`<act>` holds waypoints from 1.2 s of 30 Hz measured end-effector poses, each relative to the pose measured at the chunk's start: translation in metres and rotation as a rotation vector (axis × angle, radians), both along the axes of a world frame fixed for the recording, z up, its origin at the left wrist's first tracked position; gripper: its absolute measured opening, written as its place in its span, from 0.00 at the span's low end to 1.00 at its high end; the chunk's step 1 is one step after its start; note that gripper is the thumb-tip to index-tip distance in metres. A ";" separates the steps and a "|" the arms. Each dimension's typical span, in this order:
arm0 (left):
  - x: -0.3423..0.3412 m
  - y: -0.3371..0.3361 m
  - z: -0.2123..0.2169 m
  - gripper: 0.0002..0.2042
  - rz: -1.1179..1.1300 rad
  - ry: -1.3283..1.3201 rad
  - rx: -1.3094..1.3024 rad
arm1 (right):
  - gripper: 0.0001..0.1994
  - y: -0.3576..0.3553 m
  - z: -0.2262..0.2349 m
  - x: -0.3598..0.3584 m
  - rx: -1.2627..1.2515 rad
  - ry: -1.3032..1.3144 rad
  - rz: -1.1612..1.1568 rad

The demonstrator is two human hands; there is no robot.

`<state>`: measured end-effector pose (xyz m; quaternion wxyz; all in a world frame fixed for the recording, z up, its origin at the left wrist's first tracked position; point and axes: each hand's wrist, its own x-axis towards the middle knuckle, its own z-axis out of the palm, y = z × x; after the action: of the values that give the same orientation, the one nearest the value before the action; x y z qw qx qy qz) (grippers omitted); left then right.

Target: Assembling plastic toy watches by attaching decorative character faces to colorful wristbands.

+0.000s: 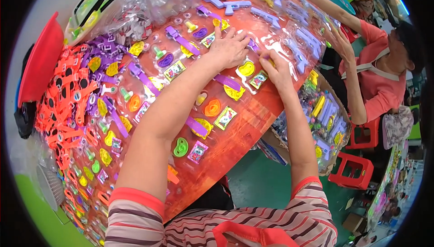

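Palm down, my left hand [228,50] rests over clear plastic blister trays, its fingers spread; its fingertips are near a purple toy watch strap [253,45]. My right hand [276,69] is closed, thumb and fingers pinched at the yellow end of that toy watch, which it partly hides. Just below the hands, tray pockets hold a yellow pacifier [247,68] and a small candy packet [259,79]. Nearer me, similar trays hold a purple watch with a yellow face [199,127], an orange pacifier [212,108] and a green pacifier [181,147].
Orange toy watches [68,97] and purple ones [106,50] are heaped at the left. Lilac toy guns [266,16] lie at the far side, where a co-worker [377,66] reaches in. A filled carton [337,152] and a red stool [351,171] stand right of the red table [239,134].
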<state>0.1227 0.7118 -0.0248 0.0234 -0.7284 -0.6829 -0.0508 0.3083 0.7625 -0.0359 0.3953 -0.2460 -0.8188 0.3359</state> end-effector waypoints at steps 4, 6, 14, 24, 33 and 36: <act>-0.017 0.002 -0.014 0.17 0.028 -0.216 0.041 | 0.10 -0.018 0.004 -0.007 -0.080 -0.072 0.038; -0.009 0.000 -0.012 0.13 -0.007 -0.231 0.107 | 0.11 -0.026 0.003 -0.003 0.063 -0.183 0.013; -0.013 -0.077 0.037 0.22 -0.079 -0.256 0.249 | 0.07 -0.001 -0.009 0.019 0.053 -0.099 -0.065; -0.051 -0.413 0.071 0.19 0.231 -0.200 0.270 | 0.07 -0.235 0.111 -0.161 0.366 -0.067 0.591; -0.018 -0.529 0.070 0.20 0.311 -0.455 0.388 | 0.14 -0.318 0.063 -0.362 0.744 -0.307 0.751; -0.018 -0.547 0.066 0.18 0.370 -0.468 0.362 | 0.12 -0.323 0.048 -0.382 1.021 -0.340 0.632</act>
<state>0.1050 0.1649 0.0416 0.0037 -0.5449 -0.7702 -0.3314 -0.0740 0.4397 0.0125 0.2089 0.1781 -0.9607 -0.0409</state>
